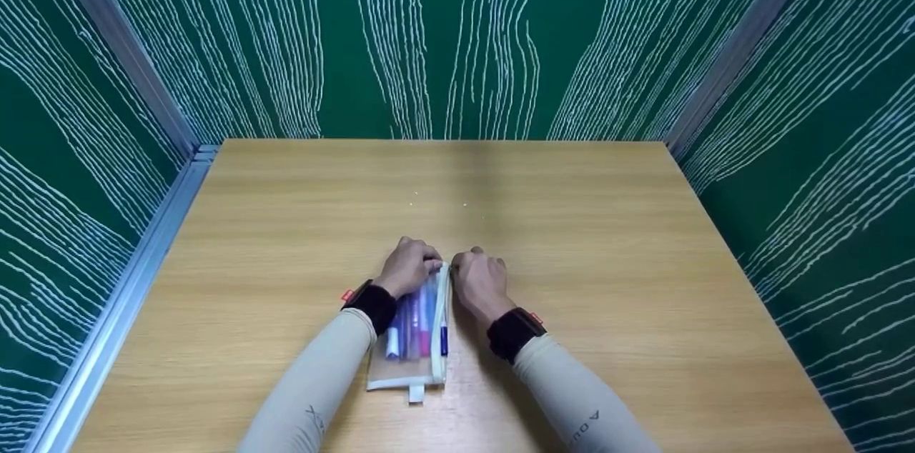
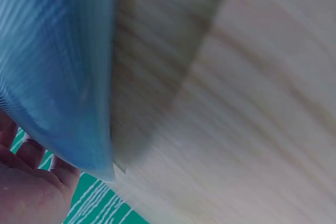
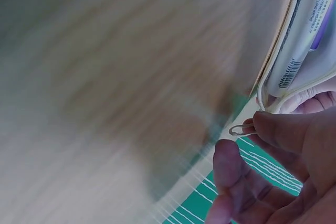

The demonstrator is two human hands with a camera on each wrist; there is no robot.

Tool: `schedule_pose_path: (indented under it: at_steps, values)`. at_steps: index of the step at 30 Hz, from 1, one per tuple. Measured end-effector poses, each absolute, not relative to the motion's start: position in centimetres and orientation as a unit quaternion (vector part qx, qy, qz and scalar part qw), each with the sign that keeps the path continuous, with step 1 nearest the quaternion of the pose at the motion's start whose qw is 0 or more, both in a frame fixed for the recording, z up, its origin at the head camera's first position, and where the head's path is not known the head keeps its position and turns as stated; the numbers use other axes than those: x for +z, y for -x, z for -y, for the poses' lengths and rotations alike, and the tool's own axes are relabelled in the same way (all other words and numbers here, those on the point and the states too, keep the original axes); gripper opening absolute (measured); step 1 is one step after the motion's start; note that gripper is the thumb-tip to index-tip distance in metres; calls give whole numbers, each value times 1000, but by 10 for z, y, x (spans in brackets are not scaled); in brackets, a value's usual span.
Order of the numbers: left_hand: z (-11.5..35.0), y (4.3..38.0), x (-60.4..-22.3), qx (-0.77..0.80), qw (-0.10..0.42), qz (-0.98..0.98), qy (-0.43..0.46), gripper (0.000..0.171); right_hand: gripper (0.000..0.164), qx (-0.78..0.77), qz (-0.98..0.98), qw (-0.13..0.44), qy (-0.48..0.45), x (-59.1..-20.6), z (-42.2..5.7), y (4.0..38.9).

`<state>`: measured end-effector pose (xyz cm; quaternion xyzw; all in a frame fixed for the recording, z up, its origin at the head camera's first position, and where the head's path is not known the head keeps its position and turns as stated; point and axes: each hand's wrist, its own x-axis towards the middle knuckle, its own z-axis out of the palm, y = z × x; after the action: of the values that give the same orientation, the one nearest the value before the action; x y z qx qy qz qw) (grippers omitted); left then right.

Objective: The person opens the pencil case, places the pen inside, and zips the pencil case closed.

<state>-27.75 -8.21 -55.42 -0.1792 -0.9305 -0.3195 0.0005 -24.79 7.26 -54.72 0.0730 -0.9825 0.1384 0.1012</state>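
Note:
A see-through zip pencil case with pale edging lies on the table, holding several markers in blue, purple and pink. At its far end, my left hand grips the top corner. In the left wrist view the case's bluish side bulges above the fingers. My right hand is at the same end, on the zip side. Its thumb and a finger pinch the small looped zip pull in the right wrist view. There the zip's edges stand apart, and a white marker with printed text shows between them.
The wooden table carries a few tiny white specks beyond the hands. Green walls with white wavy lines enclose it at the back and sides. A metal rail runs along the left edge.

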Motion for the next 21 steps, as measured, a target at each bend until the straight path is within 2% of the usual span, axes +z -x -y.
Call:
schedule_pose_path:
  at_steps: [14,21]
  values:
    - [87,280,-555,-386,11,904,185,7,13,133,976,143,-102,-544,-69,242]
    - [88,278,-558,-399,33,896,191,6,19,128,981,114,-92,-541,-68,240]
